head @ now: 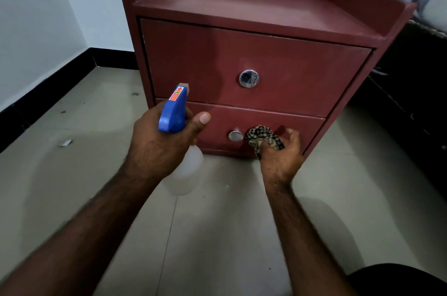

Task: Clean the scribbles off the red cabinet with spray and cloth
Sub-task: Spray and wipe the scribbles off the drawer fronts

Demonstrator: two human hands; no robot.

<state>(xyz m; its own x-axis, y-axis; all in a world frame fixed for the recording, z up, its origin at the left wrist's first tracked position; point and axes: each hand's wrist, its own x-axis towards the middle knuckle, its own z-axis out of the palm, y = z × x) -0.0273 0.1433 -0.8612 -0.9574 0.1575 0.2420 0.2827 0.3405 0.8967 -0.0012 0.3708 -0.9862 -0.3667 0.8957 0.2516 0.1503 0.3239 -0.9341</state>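
Note:
The red cabinet (254, 36) stands on the floor before me, with two drawers, each with a round chrome knob. My left hand (159, 143) grips a spray bottle (174, 111) with a blue trigger head and a clear body, its nozzle aimed toward the drawer fronts. My right hand (281, 157) holds a bunched checked cloth (262, 137) against the lower drawer front, just right of its knob (235, 135). No scribbles show on the visible cabinet faces.
Pale floor tiles (217, 235) spread around the cabinet, with a small scrap (65, 142) lying at the left. White walls with black skirting run behind and to the left. Dark furniture (416, 92) stands close at the cabinet's right side.

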